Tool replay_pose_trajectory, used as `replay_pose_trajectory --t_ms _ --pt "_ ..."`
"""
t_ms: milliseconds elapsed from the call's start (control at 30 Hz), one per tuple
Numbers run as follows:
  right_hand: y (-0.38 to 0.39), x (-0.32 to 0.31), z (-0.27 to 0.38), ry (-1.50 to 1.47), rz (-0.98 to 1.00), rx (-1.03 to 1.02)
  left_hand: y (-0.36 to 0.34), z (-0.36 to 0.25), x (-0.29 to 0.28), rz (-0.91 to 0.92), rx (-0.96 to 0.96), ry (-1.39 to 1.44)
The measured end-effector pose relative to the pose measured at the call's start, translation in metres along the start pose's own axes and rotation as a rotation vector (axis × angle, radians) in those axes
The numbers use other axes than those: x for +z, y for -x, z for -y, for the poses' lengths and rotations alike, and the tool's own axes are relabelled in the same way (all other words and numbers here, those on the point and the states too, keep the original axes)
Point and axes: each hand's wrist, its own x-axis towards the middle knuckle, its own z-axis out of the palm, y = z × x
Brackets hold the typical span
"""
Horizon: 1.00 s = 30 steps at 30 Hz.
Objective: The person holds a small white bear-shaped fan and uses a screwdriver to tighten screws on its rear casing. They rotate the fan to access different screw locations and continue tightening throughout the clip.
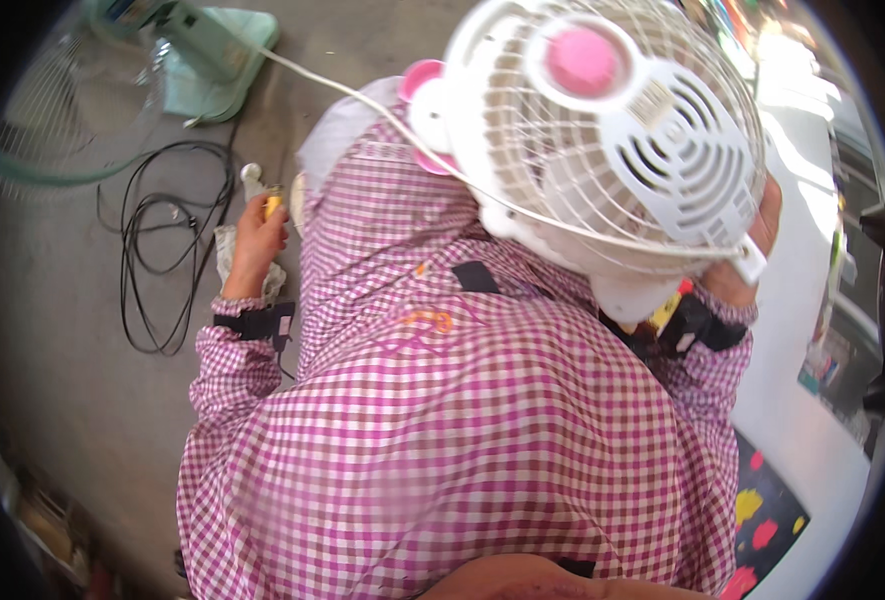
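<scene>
A white fan (pixel 677 195) with a wire cage and pink round parts leans across my lap at the upper right. My right hand (pixel 762 225) grips the cage's outer rim, its fingers partly hidden behind the fan. Down by my left side, my left hand (pixel 254 240) is closed around a small yellow-handled tool (pixel 273 204); its working end cannot be made out. A small white piece with a rounded end (pixel 251 173) shows just above that hand. Below the same hand hangs a whitish crumpled cloth (pixel 226 252).
A coiled black cable (pixel 157 345) lies on the grey floor at left. At the upper left stands a pale green fan base (pixel 217 95) beside a wire fan guard (pixel 37 140). The white fan's cord (pixel 342 88) stretches toward that base. A white surface (pixel 792 350) runs along my right.
</scene>
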Motion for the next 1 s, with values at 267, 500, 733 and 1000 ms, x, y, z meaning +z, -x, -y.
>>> replay_pose_trajectory --t_ms 267,500,733,1000 --pt "0.046 0.106 0.007 0.128 -0.125 -0.039 -0.018 0.035 -0.177 -0.234 0.212 -0.359" --pt "0.061 0.115 0.009 0.129 -0.146 -0.03 -0.035 0.012 -0.235 -0.49 0.311 -0.547" --pt "0.055 0.118 0.006 0.103 -0.146 -0.009 -0.102 0.011 -0.243 -0.67 0.432 -0.694" --pt "0.053 0.055 0.066 -0.002 -0.125 -0.049 -0.053 -0.012 -0.206 -0.809 0.27 -0.968"
